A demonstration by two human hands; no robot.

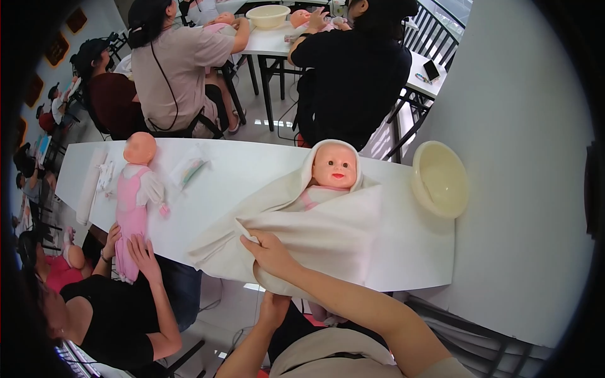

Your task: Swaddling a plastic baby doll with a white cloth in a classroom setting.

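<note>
A baby doll [334, 165] lies on its back on the white table [406, 255], its head hooded by a cream blanket [321, 241]. The blanket wraps across its body, and a bit of white and pink clothing shows at the chest. My right hand [272, 255] grips a folded edge of the cloth left of the doll's middle. Below it, at the table's front edge, my left hand [275, 309] meets the blanket's hanging lower border; its fingers are hidden under the cloth. Part of the doll's legs [324, 313] shows past the table edge, beneath my right forearm.
A cream plastic basin [440, 179] stands tilted at the table's right end by the wall. To the left, another person's hands [142, 257] rest on a pink-clothed doll [132, 198]. A plastic packet [190, 170] and a white roll [92, 184] lie nearby. People sit beyond the table.
</note>
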